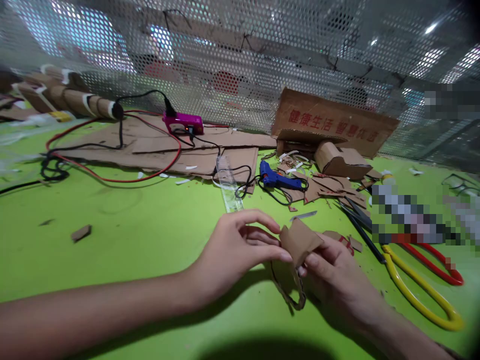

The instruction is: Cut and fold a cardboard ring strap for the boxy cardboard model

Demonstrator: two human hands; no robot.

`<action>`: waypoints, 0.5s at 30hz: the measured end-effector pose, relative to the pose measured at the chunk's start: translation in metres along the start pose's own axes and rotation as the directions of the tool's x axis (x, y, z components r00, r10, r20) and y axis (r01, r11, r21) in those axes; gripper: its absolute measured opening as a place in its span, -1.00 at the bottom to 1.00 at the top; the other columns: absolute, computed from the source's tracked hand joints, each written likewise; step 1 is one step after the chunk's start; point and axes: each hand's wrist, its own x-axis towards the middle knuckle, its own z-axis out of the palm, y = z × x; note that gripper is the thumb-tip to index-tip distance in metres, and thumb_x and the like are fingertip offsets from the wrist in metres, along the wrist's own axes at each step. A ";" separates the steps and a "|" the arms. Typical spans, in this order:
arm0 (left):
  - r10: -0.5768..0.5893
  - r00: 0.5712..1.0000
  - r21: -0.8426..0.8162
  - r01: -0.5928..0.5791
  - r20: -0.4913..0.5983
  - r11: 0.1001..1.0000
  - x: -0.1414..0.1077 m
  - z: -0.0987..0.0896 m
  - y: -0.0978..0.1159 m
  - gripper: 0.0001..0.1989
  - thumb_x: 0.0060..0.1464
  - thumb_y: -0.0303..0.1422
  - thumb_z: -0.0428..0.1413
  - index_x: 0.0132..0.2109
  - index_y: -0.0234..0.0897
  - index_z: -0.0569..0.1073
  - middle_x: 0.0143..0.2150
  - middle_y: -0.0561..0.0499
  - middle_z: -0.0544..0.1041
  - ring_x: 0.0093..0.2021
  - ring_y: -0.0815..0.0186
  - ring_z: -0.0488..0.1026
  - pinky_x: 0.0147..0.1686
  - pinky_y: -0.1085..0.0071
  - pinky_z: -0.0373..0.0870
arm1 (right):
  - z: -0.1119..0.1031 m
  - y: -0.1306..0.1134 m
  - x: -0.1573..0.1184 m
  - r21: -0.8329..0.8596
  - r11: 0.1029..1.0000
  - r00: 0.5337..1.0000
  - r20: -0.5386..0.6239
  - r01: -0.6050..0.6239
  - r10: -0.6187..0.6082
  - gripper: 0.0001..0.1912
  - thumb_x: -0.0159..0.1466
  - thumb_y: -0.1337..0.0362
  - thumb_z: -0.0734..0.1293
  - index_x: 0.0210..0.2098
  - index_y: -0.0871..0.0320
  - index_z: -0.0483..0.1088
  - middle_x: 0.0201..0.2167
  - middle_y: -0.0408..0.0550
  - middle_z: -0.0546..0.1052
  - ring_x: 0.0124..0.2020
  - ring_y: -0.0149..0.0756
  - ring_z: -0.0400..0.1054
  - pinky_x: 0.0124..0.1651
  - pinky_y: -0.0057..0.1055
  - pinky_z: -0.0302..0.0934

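Between my two hands is a small folded cardboard piece (301, 241), with a curved strip of cardboard hanging below its flat face. My left hand (240, 245) comes from the left, thumb and fingers closed on the piece's left edge. On the other side, my right hand (330, 265) pinches the lower right edge between thumb and fingers. A thin metal blade (303, 216) lies on the table just beyond the piece. Farther off rests a blue hot glue gun (279, 180), nozzle pointing down and its cord trailing left.
Large scissors (420, 295) with red and yellow handles lie at right. Beyond are a clear ruler (228, 187), cardboard scraps (333, 189), a curved cardboard shape (339, 161) and a magenta power strip (183, 123) with looping cables. Perforated metal mesh (225, 65) bounds the green table (123, 260).
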 end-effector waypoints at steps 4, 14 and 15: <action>0.192 0.981 0.215 -0.186 -0.007 0.959 -0.010 0.004 0.008 -0.86 -0.26 -0.52 0.33 -0.43 -0.30 0.62 -0.38 0.00 0.59 -0.32 0.30 0.50 -0.25 0.42 0.42 | -0.002 0.001 -0.003 -0.125 0.991 0.999 0.006 0.039 -0.039 -0.84 0.13 0.13 0.43 -0.34 0.06 0.52 -0.42 -0.18 0.42 -0.40 -0.45 0.28 -0.26 -0.53 0.23; 0.162 0.984 0.370 -0.176 0.070 0.912 -0.013 0.005 0.012 -0.74 -0.18 -0.40 0.30 -0.25 -0.37 0.62 -0.31 -0.09 0.60 -0.29 0.21 0.49 -0.23 0.31 0.41 | 0.003 -0.004 -0.003 -0.312 0.939 0.987 -0.018 0.148 -0.161 -0.84 0.15 0.13 0.41 -0.29 0.01 0.55 -0.34 -0.11 0.48 -0.29 -0.34 0.36 -0.19 -0.45 0.29; 0.176 0.980 0.384 -0.197 0.089 0.902 -0.012 0.005 0.013 -0.76 -0.17 -0.42 0.29 -0.26 -0.37 0.62 -0.32 -0.08 0.60 -0.30 0.22 0.49 -0.24 0.33 0.41 | 0.003 -0.004 -0.003 -0.317 0.935 0.984 -0.018 0.162 -0.176 -0.85 0.15 0.13 0.41 -0.30 0.00 0.55 -0.36 -0.11 0.47 -0.30 -0.34 0.36 -0.21 -0.45 0.29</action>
